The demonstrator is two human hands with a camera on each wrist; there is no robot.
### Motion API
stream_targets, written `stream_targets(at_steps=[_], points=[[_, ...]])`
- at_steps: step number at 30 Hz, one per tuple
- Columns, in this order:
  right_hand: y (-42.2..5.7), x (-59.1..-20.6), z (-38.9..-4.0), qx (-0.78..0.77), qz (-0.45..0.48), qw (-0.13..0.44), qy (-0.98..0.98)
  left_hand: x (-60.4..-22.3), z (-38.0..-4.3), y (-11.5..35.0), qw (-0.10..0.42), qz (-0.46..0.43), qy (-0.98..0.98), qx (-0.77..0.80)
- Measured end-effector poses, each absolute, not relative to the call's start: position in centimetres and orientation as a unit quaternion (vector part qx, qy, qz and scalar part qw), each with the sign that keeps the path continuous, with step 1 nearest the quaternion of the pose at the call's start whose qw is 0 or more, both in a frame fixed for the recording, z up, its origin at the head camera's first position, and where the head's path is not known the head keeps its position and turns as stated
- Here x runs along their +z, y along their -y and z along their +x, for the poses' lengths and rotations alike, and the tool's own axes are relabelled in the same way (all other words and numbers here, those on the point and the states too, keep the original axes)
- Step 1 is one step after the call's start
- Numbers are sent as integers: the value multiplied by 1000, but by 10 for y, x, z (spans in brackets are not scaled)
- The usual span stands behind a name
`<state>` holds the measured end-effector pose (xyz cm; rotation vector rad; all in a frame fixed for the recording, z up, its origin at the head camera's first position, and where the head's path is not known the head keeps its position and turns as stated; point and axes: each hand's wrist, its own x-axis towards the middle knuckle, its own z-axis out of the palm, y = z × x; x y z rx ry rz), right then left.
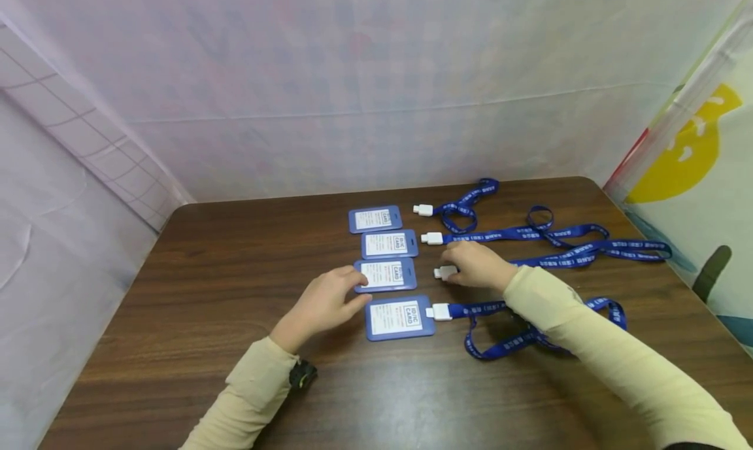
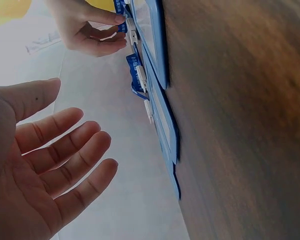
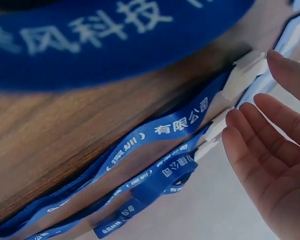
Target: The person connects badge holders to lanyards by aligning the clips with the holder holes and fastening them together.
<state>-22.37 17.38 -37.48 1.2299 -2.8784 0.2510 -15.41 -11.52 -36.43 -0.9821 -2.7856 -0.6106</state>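
Blue ID card holders lie in a column on the table, the nearest card holder (image 1: pixel 401 318) in front. My left hand (image 1: pixel 325 299), fingers loosely bent and apart, hovers at the left edge of the third card holder (image 1: pixel 385 275). In the left wrist view that hand (image 2: pixel 57 155) holds nothing. My right hand (image 1: pixel 478 265) is at the white clip (image 1: pixel 445 273) of the third blue lanyard (image 1: pixel 565 259), partly covering it. Seen from the right wrist, the thumb and fingers (image 3: pixel 262 145) are spread close to the clip (image 3: pixel 245 72); contact is unclear.
Above lie two more card holders, including the farthest card holder (image 1: pixel 374 219), and two lanyards, including a looped far lanyard (image 1: pixel 461 214). The front lanyard (image 1: pixel 506 348) has its white clip (image 1: pixel 440 312) at the nearest card holder's right edge. Pale cloth (image 1: pixel 353 97) hangs behind the table (image 1: pixel 235 254).
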Motion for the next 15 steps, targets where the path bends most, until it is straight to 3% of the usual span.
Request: stream_targets(at_steps=[15], points=[[-171, -384, -232, 70, 412, -9, 909, -367, -158, 112, 59, -326, 925, -189]])
